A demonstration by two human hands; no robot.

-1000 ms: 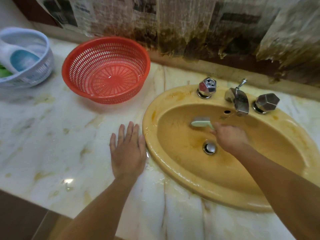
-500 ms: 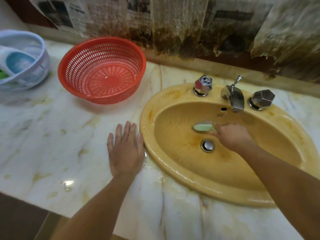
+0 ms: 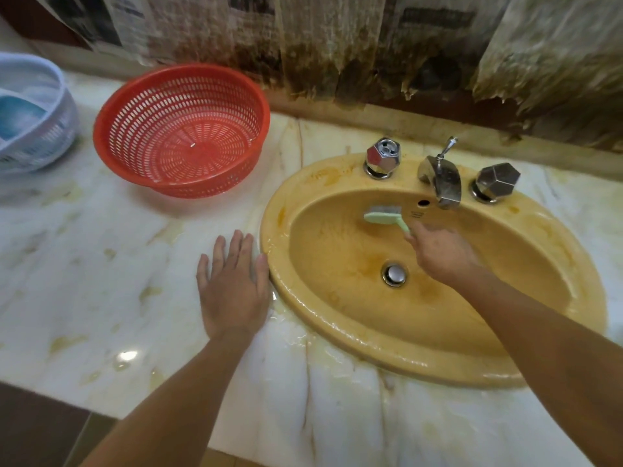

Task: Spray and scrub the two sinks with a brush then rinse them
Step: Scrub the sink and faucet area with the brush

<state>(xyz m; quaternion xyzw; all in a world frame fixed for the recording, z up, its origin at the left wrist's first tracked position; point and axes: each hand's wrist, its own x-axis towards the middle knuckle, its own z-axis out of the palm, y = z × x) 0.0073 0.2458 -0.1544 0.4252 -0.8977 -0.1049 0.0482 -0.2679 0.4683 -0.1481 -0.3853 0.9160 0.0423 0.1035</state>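
A yellow oval sink (image 3: pixel 337 335) is set into the marble counter, wet and stained orange. My right hand (image 3: pixel 441 252) reaches into the bowl and grips the handle of a pale green brush (image 3: pixel 382 217), whose bristles press against the back wall below the chrome spout (image 3: pixel 445 182). The drain plug (image 3: pixel 394 274) lies just in front of that hand. My left hand (image 3: pixel 232 288) rests flat on the counter, fingers straight, touching the sink's left rim. Only one sink is in view.
A red perforated basket (image 3: pixel 182 129) stands on the counter behind my left hand. A white basket (image 3: pixel 33 112) with blue items sits at the far left. Two faceted chrome tap knobs (image 3: pixel 382 156) (image 3: pixel 497 180) flank the spout. Peeling stained paper covers the wall.
The brush has moved up the back wall of the bowl towards the overflow hole, with my right hand following. My left hand stays flat on the counter.
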